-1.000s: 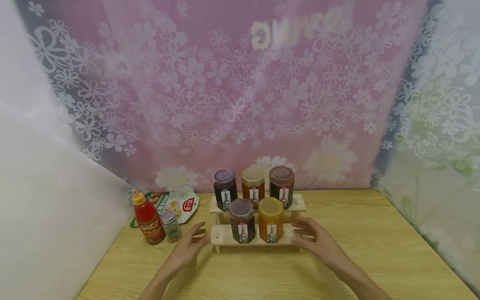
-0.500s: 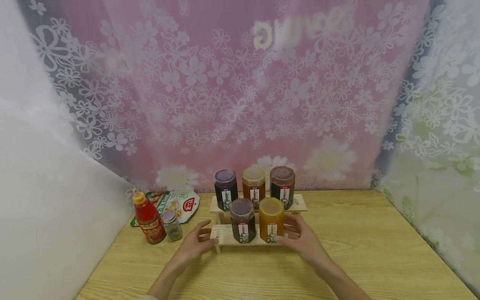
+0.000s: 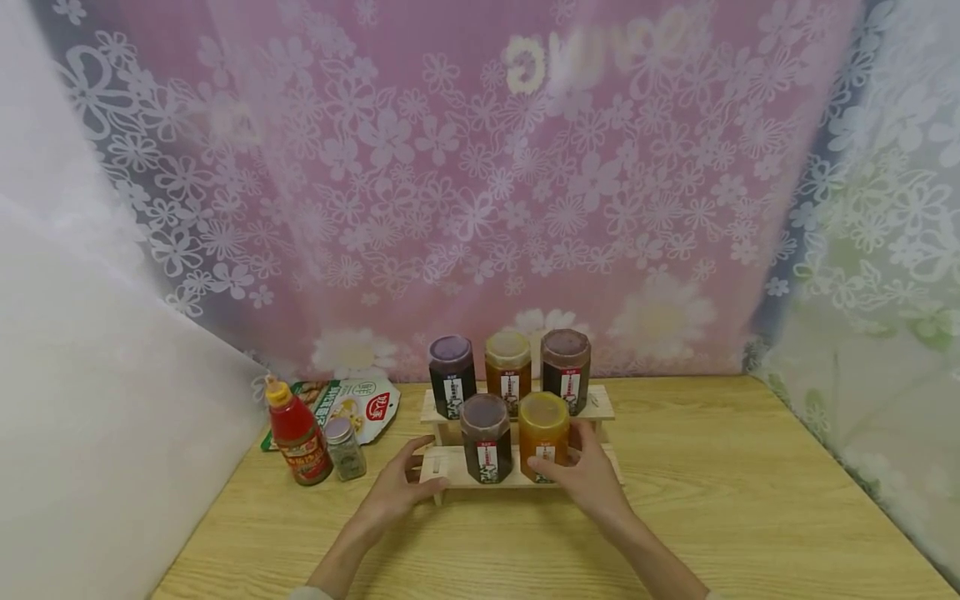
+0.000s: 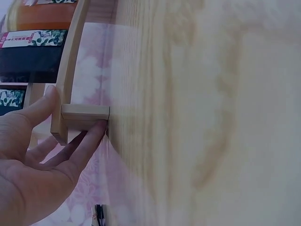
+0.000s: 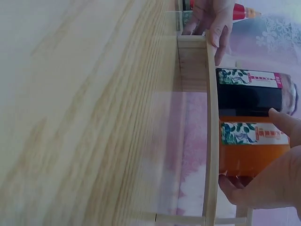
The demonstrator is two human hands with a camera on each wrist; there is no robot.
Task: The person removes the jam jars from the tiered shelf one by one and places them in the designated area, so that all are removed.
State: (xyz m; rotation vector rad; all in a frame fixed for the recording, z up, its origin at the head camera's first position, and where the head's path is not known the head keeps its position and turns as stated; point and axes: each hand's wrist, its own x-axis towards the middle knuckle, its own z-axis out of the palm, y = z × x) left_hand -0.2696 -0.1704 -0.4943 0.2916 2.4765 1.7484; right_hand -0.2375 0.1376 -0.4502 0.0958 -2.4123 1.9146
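A two-step wooden display stand (image 3: 450,467) holds hexagonal jars in two rows. My left hand (image 3: 397,487) grips the left end of its lower step; in the left wrist view the thumb (image 4: 50,96) lies at the board's edge and the fingers reach around the leg. On the lower step, my right hand (image 3: 588,482) holds a jar of orange preserve (image 3: 543,415), thumb across its front and fingers around its right side. Just left of it stands a dark jar (image 3: 486,427). Behind, the upper step carries a dark jar (image 3: 452,379), an amber jar (image 3: 507,371) and another dark one (image 3: 566,375).
Left of the stand are a red sauce bottle (image 3: 300,437) with a yellow cap and a small spice jar (image 3: 345,454). A green and white food pouch (image 3: 367,408) lies behind them. A pink flowered curtain (image 3: 480,208) hangs at the back of the wooden table (image 3: 735,475).
My right hand has moved left from the stand's right end onto the orange jar. My left hand has come in from the left and taken hold of the lower step's end.
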